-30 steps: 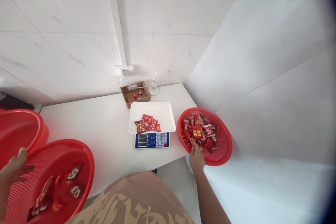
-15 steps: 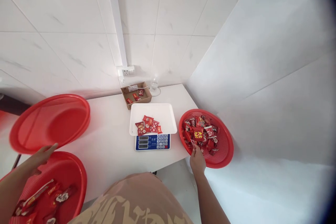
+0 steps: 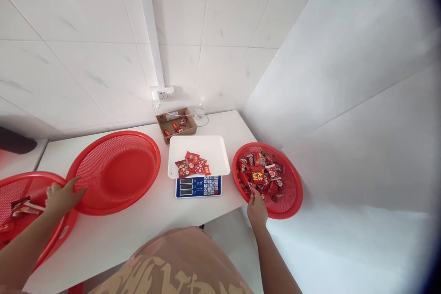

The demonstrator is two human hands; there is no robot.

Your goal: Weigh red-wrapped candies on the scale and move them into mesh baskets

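Observation:
My left hand (image 3: 65,197) is at the left, fingers apart, its fingertips at the left rim of a red basket (image 3: 153,165) with nothing inside. Under its other fingers lies the edge of a second red basket (image 3: 48,178), which holds a few red packets. On the right, my right hand (image 3: 257,209) pinches a small red-and-white wrapped candy (image 3: 251,187) at the near rim of a third red basket (image 3: 295,195). That basket holds many red wrapped candies (image 3: 257,175). Several red packets (image 3: 193,164) lie on the white tray (image 3: 217,149) of a blue scale (image 3: 198,187).
Behind the scale, a cardboard box (image 3: 163,124) holds several red packets. A clear bottle (image 3: 200,109) and a white cable stand near the wall socket (image 3: 162,95). The white table (image 3: 144,225) runs along the tiled wall. A dark object (image 3: 15,141) lies far left.
The basket with nothing inside has slid right along the table, with my left hand following. The left basket with packets has shifted left. My right hand stays at the right basket.

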